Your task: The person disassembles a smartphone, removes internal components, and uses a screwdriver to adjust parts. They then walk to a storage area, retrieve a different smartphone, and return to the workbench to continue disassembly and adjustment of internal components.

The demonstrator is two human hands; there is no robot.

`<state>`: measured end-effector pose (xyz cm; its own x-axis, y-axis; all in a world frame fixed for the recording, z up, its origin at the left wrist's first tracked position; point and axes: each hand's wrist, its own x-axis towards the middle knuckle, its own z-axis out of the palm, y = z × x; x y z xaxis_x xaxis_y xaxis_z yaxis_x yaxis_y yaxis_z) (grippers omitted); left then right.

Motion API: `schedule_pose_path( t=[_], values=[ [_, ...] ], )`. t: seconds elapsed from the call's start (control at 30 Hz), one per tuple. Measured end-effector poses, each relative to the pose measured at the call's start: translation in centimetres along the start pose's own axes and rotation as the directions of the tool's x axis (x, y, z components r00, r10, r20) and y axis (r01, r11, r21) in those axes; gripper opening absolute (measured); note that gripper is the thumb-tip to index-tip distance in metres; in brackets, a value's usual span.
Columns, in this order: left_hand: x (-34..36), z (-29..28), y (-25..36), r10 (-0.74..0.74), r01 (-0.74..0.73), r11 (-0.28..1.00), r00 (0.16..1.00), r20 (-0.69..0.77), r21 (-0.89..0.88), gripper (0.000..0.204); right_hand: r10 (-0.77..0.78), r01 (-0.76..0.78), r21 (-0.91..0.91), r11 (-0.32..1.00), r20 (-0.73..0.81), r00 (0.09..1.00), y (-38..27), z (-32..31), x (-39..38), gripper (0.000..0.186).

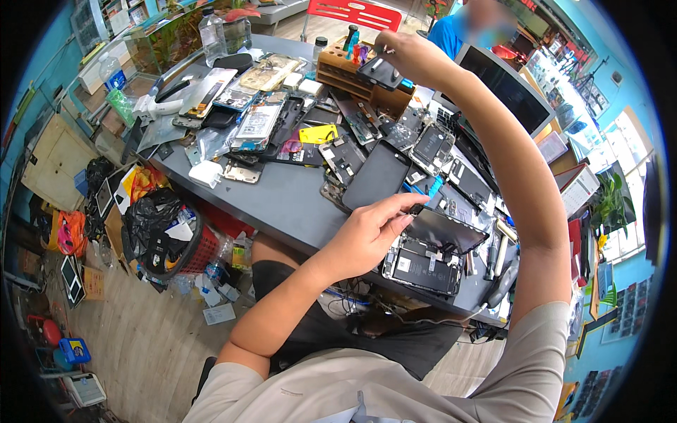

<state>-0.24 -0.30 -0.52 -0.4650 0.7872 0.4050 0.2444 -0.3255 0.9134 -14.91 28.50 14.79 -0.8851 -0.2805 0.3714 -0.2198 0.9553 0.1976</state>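
**Two hands split between an opened phone and the tool rack**

Head view: we see our left hand (370, 233) low at the centre of the grey table (282, 201), fingers pressed together with thumb and forefinger pinching the lifted edge of a dark screen panel (444, 231). That panel tilts up over the opened phone body (422, 266), which lies at about five o'clock from the hand, near the table's front edge, its innards showing.

Our right hand (402, 53) reaches far out toward twelve o'clock, over the wooden tool rack (352, 74). Its fingers curl around a small black flat part (381, 72); the grip looks like a pinch, though we cannot tell exactly how the fingertips sit.

Around the phone, from nine to one o'clock, lie loose phone boards, back covers, a yellow part (317, 133) and a dark spare screen (376, 176). A laptop (504, 84) stands at two o'clock. A red waste basket (176, 243) sits on the floor at eight o'clock.

We judge the risk to be the raised panel: with our attention and right arm stretched away, the one-handed pinch could slip or pull too far, straining whatever still joins panel and body. The outstretched forearm also passes over the clutter, so a dip could sweep loose parts off the table.
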Motion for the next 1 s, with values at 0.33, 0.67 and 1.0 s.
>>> schedule_pose_path(
  t=[0.33, 0.67, 1.0],
  values=[
    [-0.1, -0.5, 0.3, -0.011, 0.012, 1.000, 1.000, 0.027, -0.012, 0.045, 0.677, -0.052, 0.992, 0.113, -0.039, 0.735, -6.8, -12.3, -7.9, 0.028],
    [-0.1, -0.6, 0.3, -0.058, 0.077, 0.976, 0.993, 0.101, -0.203, 0.055, 0.653, -0.431, 0.824, 0.367, 0.101, 0.751, -18.0, -13.5, -27.3, 0.019],
    [0.0, -0.5, 0.1, -0.005, 0.022, 0.976, 0.997, 0.081, -0.219, 0.063, 0.583, -0.424, 0.811, 0.403, 0.129, 0.802, -20.7, -7.3, -26.8, 0.018]
  ],
)
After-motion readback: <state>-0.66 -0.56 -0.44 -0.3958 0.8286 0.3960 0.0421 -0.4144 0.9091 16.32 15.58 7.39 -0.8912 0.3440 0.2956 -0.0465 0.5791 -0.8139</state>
